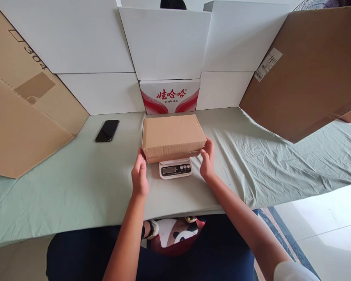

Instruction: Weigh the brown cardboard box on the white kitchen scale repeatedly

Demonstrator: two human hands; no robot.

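Observation:
A closed brown cardboard box (172,134) rests on a small white digital scale (175,169) in the middle of the table. Only the scale's front panel with its display and buttons shows below the box. My left hand (139,175) touches the box's near left corner, fingers together and extended. At the near right corner my right hand (207,158) has its fingers curled against the box's side. Both hands hold the box by its sides.
A black phone (107,130) lies on the green cloth (76,183) to the left. White boxes (163,43) and a red-printed carton (169,96) form a back wall. Large brown cardboard sheets lean at the left (20,117) and right (310,70).

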